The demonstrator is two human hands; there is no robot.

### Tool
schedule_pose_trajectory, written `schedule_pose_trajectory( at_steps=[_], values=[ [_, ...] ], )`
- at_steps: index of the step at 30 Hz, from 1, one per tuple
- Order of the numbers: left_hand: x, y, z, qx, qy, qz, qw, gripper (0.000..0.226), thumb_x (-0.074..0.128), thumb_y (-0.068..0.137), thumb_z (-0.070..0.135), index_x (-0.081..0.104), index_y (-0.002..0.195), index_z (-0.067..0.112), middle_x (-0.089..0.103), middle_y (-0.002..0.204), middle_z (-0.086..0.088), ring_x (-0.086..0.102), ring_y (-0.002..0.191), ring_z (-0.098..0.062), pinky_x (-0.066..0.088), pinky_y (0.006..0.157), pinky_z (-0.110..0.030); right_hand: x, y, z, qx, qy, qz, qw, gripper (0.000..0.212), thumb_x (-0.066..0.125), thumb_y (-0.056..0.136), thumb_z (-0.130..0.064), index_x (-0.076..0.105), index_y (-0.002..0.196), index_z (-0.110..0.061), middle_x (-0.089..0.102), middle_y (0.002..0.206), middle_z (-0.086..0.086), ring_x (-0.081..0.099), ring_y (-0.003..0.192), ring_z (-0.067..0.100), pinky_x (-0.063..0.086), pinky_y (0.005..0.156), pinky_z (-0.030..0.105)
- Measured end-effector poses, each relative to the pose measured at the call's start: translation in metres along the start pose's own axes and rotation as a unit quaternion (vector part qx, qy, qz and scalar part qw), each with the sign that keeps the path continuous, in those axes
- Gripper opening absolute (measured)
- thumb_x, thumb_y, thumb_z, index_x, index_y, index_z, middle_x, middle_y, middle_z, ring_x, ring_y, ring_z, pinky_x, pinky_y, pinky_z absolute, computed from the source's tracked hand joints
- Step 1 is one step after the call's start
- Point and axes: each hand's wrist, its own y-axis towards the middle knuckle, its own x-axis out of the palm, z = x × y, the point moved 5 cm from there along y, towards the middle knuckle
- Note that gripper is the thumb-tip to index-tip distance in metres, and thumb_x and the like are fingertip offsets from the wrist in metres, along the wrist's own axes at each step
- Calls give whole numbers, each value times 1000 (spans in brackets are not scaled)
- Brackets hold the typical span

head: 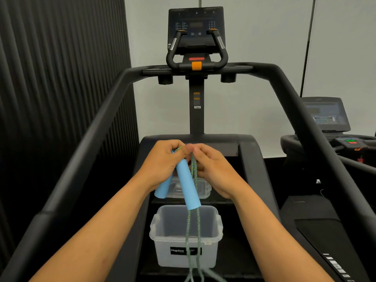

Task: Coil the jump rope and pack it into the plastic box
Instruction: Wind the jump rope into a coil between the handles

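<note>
My left hand (pixel 162 161) grips the tops of the jump rope's two blue foam handles (pixel 186 184), which hang down and toward me. My right hand (pixel 211 169) pinches the green braided rope (pixel 194 169) right beside the handles. Several rope strands (pixel 193 239) drop from my hands in front of the clear plastic box (pixel 160 247) and run out of the bottom of the view. The box stands open and empty on the treadmill belt, below my hands. Its clear lid (pixel 204 193) lies flat just beyond the box, partly hidden by the handles.
I stand on a black treadmill with side rails (pixel 85 147) on both sides and a console (pixel 196 29) ahead. A second treadmill (pixel 329 129) is at the right. A dark ribbed wall (pixel 61 68) is at the left.
</note>
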Motion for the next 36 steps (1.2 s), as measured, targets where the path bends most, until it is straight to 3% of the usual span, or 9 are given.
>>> schedule_pose_trajectory(
  at_steps=[4,8,13,16,21,25,30,33,36],
  values=[
    [-5,4,-1,0,54,14,998,42,67,88,45,69,76,5,66,65,0,57,59,-10,48,60,-25,-2,-1,-3,0,-47,4,999,20,57,103,-31,70,112,-20,60,73,-3,48,60,11,44,58,26],
    [-5,2,-6,-8,55,7,998,44,72,81,49,69,76,6,66,71,-5,55,63,-11,48,60,-27,-14,4,-6,-27,-150,74,985,18,63,99,-35,73,91,-22,57,62,-14,46,57,4,39,60,25],
    [-2,-3,-15,-33,52,-28,998,15,75,91,25,72,87,10,68,74,-1,61,69,-12,51,71,-35,-20,9,-6,-46,-167,112,979,24,57,102,-24,73,86,-26,60,61,-16,47,56,2,39,60,27],
    [-3,-10,-18,-51,20,-49,997,16,71,94,20,69,96,4,69,74,-8,67,69,-17,58,77,-45,-22,10,-6,-46,-175,103,978,24,57,102,-28,75,85,-27,57,59,-15,44,54,5,37,57,28],
    [-10,-14,-22,-44,37,-52,997,10,72,93,21,70,86,15,63,74,-2,61,73,-25,54,82,-62,-26,7,-9,-42,-216,81,972,23,58,102,-29,74,87,-21,54,59,-15,42,53,2,36,57,22],
    [-9,-16,-22,-45,25,-32,998,10,75,91,26,73,85,18,66,74,-3,62,73,-24,55,80,-61,-27,6,-13,-46,-255,94,961,20,60,101,-30,74,89,-25,65,68,-12,51,60,-1,41,60,17],
    [-18,-7,-23,-58,-27,94,994,29,74,89,36,72,86,8,65,76,-9,59,71,-22,56,75,-54,-20,1,-19,-107,-304,160,933,21,68,94,-36,69,115,-30,62,112,-11,56,104,-2,44,87,11],
    [-19,-1,-21,-54,-19,131,990,30,73,91,34,72,88,4,71,84,-16,61,71,-16,55,73,-40,-6,-4,-22,-94,-275,144,946,15,69,93,-40,67,98,-26,65,94,-5,59,83,2,48,75,16],
    [-13,2,-21,-56,-26,116,991,32,72,92,35,71,89,3,70,78,-12,63,70,-17,56,71,-39,10,-2,-9,27,-198,60,978,36,63,93,-52,59,97,-16,73,82,7,63,65,13,56,64,32]
  ],
)
